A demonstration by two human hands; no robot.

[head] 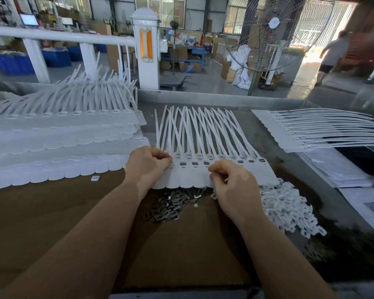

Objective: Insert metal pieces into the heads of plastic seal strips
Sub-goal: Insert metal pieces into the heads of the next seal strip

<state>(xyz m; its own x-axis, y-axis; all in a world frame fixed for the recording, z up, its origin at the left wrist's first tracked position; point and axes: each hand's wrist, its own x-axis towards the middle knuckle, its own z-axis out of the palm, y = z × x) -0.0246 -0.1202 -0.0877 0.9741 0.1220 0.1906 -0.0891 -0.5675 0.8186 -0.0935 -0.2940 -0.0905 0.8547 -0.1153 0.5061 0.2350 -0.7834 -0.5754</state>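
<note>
Seal strips: a joined row of white plastic seal strips (205,147) lies flat on the tabletop (257,126), straight ahead of the person.
Direction: each strip's long axis runs away from the person; the thin tails fan out toward the far edge, and the wide rounded tags point back toward the person.
Heads: the small square heads (206,162) sit in a line across the row, between tags and tails; several show a dark insert.
Left hand: the left hand (147,162) rests on the left end of the row, fingers curled, thumb and forefinger pinched at the head there; what they pinch is too small to tell.
Right hand: the right hand (235,186) lies over the tags at the near right part of the row, fingers curled and pinched together at the tips; any piece held is hidden.
Metal pieces: a loose heap of grey metal pieces (171,206) lies just beside the near edge of the row, between the two forearms, on brown cardboard (52,212).
White parts: a pile of small white plastic parts (287,208) lies right of the right hand.
Left stack: layered rows of strips (58,134) are piled to the left, tails rising upward.
Right row: another row (311,130) lies to the far right, tails pointing right.
Background: a large fan (274,31) and a white post (146,46) stand beyond the tabletop.
</note>
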